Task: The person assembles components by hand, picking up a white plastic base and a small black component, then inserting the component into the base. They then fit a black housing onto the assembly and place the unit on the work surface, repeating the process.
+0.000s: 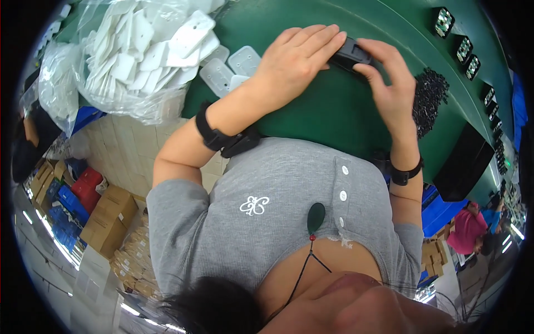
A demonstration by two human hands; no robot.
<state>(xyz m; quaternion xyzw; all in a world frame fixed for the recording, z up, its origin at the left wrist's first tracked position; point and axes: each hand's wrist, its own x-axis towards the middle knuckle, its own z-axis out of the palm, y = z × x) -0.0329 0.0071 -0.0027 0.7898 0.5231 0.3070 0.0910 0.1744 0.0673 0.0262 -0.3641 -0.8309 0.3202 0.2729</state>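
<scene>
A small black rectangular plastic case (352,51) is held between my two hands above the green table. My left hand (295,61) reaches over its left end, with the fingers long and close together and the fingertips against it; that end is partly hidden. From the other side, my right hand (391,78) grips the case between thumb and bent fingers. Loose white plastic plates (243,61) with small holes lie just left of my left wrist. A heap of tiny black parts (431,97) lies beside my right hand.
An open clear bag (133,100) full of white plates stands at the left. Black cases with circuit boards (443,22) line the far right of the green table (328,111). A black bin (464,161) sits at the right edge. Cardboard boxes (108,220) stand on the floor.
</scene>
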